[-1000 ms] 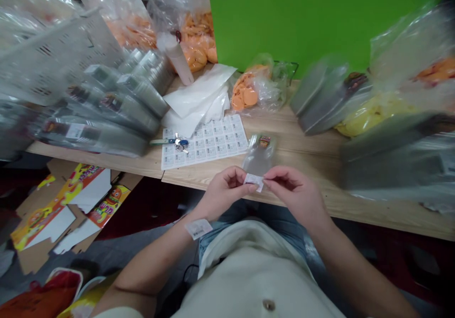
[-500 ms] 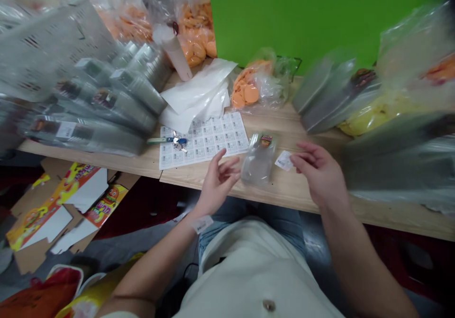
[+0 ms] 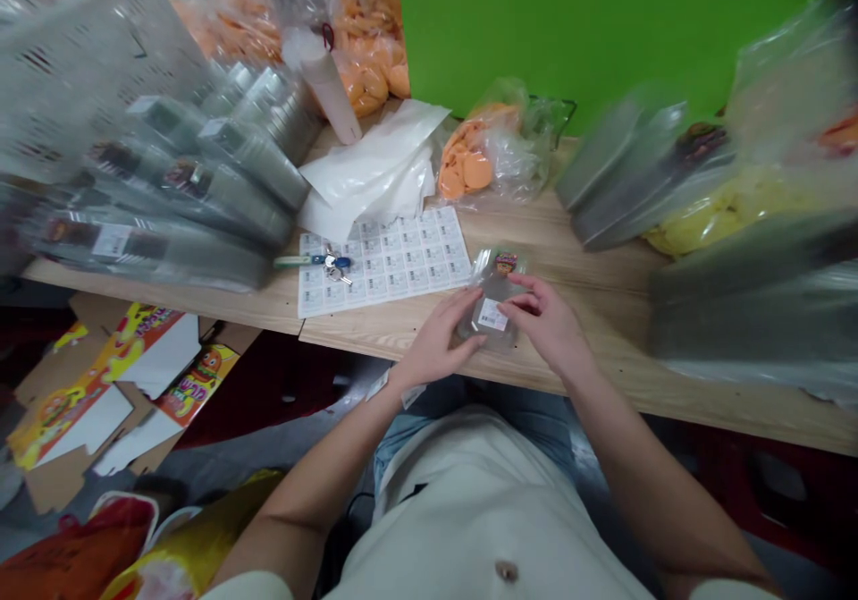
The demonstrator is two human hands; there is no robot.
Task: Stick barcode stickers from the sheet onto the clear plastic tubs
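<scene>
A clear plastic bag with a small colourful printed emblem near its top lies flat on the wooden table. Over its middle is a white printed sticker. My right hand pinches that sticker at its right edge, thumb and index finger together, low over the bag. At the bag's left side rests my left hand, fingers stretched and thumb apart, touching the plastic. To the left lies a sheet of stickers in rows, with keys on top of it.
Stacks of clear plastic packs crowd the left side; more plastic packs stand at right. Behind are white sheets, a pale bottle and a bag of orange discs. Flattened printed cardboard lies below the table at left.
My right hand has moved left, bringing the sticker from beside the plastic bag onto it. My left hand has shifted right and its fingers now touch the bag's left side.
</scene>
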